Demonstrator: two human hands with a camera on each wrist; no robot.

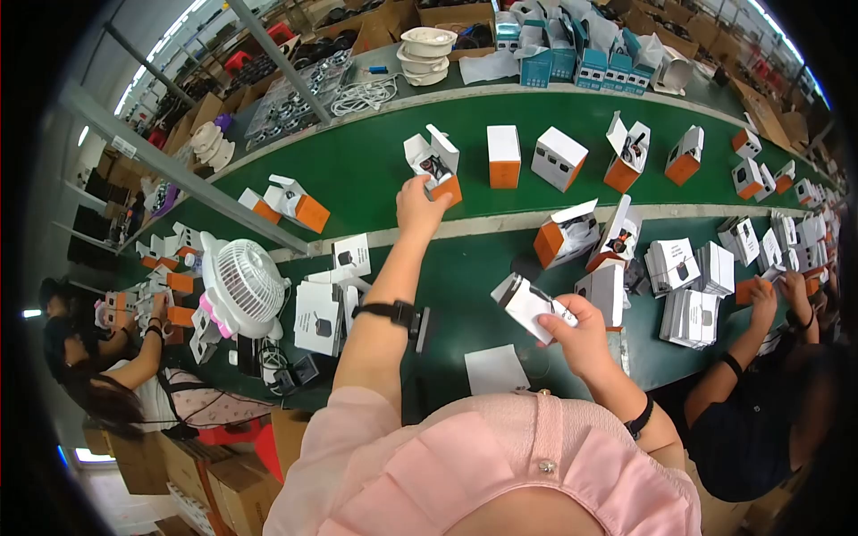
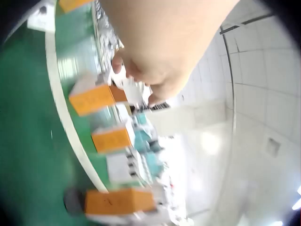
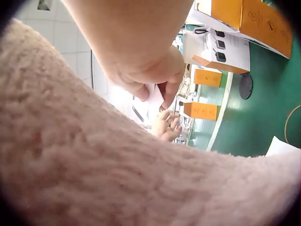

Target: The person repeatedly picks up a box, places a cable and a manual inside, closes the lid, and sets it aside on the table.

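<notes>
On the green belt, an open white-and-orange box (image 1: 444, 186) has its flaps raised and dark contents showing. My left hand (image 1: 422, 213) reaches forward and grips this box at its near side, fingers on its left and thumb on its right. In the left wrist view, the left hand (image 2: 162, 70) is over the box's orange side (image 2: 91, 100). My right hand (image 1: 581, 338) pinches white printed leaflets (image 1: 529, 306) between thumb and fingers, above the near bench. The right wrist view shows the right hand (image 3: 157, 75) with the white paper partly hidden beneath it.
More boxes stand along the belt, including a closed box (image 1: 503, 156) and an open box (image 1: 627, 152). Leaflet stacks (image 1: 690, 317) lie at right, and others (image 1: 317, 317) at left beside a white fan (image 1: 243, 286). People work on both sides; a metal post (image 1: 206, 183) rises at left.
</notes>
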